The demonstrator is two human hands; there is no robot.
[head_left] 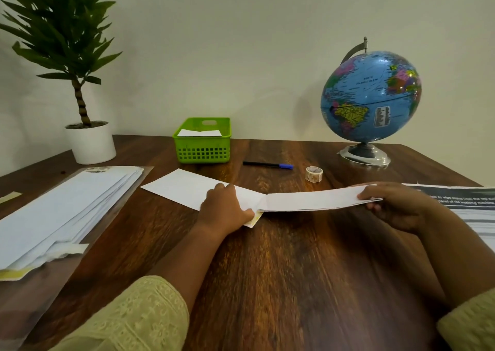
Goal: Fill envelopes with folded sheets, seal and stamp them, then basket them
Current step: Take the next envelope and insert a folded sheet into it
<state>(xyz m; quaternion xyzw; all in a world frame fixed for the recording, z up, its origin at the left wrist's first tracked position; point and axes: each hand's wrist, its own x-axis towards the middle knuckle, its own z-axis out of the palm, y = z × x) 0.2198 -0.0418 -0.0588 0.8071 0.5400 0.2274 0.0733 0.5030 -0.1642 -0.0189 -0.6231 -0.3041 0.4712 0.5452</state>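
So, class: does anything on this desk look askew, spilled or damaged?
Nothing looks spilled or damaged. The envelope stack at the left is fanned unevenly rather than squared up, and a loose yellowish strip lies left of it.

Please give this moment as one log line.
left hand holds white paper envelope; right hand pinches folded white sheet; sheet end at envelope mouth
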